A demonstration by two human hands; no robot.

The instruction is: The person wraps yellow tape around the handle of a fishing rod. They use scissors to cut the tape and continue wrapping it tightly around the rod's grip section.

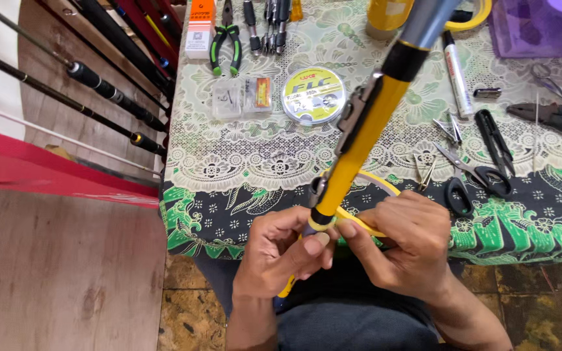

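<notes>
Your left hand (281, 250) and right hand (404, 244) both close around the yellow fishing-rod handle (359, 136), whose long axis slants up-right, away from you, over the counter's (242, 162) near edge.

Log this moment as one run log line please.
left hand: grips yellow rod handle | right hand: holds yellow tape roll at handle | scissors on table

Table (242, 162) w/ green-white floral lace cloth carries: round line spool (313, 95) near center, clear small-parts box (240, 97) at its 9 o'clock, green-handled pliers (226, 44) at 11. Black-handled scissors (468, 175) at spool's 4 o'clock; white marker (457, 73) at 3, dark pliers (554, 116) beyond it.
</notes>
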